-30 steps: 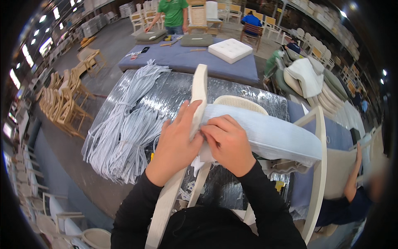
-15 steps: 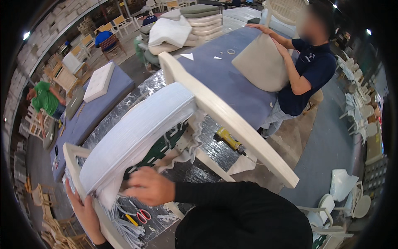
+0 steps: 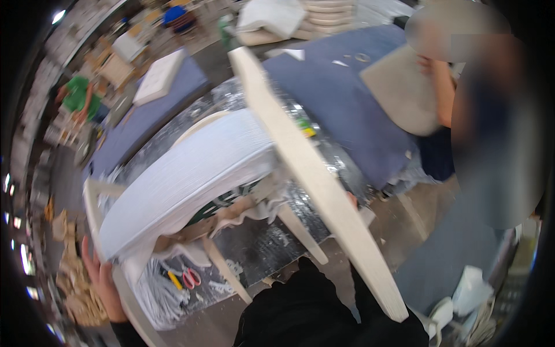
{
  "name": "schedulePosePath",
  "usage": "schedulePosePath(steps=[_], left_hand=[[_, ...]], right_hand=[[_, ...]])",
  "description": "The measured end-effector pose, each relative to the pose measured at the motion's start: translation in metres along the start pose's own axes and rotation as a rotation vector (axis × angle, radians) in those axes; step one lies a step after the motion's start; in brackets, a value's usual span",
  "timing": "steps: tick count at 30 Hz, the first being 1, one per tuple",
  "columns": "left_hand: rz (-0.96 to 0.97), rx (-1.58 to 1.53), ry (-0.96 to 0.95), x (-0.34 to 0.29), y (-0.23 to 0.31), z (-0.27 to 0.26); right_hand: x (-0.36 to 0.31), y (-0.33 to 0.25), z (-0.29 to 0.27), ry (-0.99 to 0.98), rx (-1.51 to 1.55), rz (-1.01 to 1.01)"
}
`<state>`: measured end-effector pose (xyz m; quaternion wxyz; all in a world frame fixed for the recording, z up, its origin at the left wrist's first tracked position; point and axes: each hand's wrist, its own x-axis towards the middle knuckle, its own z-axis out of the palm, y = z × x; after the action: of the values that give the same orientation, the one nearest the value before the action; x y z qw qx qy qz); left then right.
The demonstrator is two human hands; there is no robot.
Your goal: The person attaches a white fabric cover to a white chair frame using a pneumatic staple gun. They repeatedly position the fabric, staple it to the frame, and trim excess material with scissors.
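pale upholstered chair (image 3: pixel 185 168), mid-frame; left hand (image 3: pixel 105 289), lower left, fingers loosely spread against it, seemingly to steady it; right hand (image 3: pixel 352 200), right of centre, mostly hidden by the wooden rail (image 3: pixel 321 185), hold cannot be told; red-handled scissors (image 3: pixel 191 279), lower left, probably laid within reach

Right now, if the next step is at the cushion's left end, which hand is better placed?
Probably your left hand: it is at the left bar, near that end of the cushion. The right hand is mostly hidden behind the right bar.
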<state>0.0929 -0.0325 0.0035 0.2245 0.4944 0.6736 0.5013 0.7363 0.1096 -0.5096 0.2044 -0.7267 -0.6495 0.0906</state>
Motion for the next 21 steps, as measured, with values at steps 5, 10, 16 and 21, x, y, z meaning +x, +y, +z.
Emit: schedulePosePath(steps=[5,10,16,21], left_hand=[[-0.024,0.034,0.038,0.002,0.004,-0.005],[-0.018,-0.036,-0.014,0.008,0.000,-0.011],[-0.060,-0.277,-0.070,0.010,-0.016,-0.006],[-0.067,-0.294,-0.088,0.010,-0.015,-0.006]], right_hand=[[0.027,-0.005,0.013,-0.147,0.033,-0.091],[0.036,-0.064,-0.049,-0.075,0.059,0.336],[-0.060,-0.264,-0.189,-0.327,1.347,0.453],[-0.153,-0.475,-0.248,-0.509,1.433,-0.043]])
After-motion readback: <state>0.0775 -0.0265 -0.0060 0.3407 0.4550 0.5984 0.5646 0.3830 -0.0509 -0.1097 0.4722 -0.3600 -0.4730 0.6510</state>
